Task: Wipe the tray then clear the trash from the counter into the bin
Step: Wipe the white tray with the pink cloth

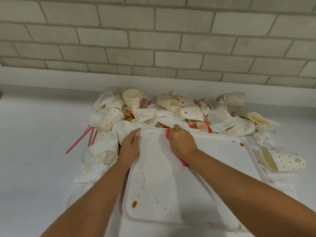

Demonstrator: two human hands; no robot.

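Stained tray (213,168) | left grip (130,146) holds it | right grip (182,142) clutches red cloth (168,134)

Straight ahead of you, a wall (171,41) of pale grey-beige bricks fills the upper part of your view. The bricks lie in staggered rows, with darker grey mortar lines between them. Along its foot you see a plain white ledge (51,76) running from the left edge to the right. At the far left edge a small dark shape (0,94) pokes in; you cannot tell what it is.
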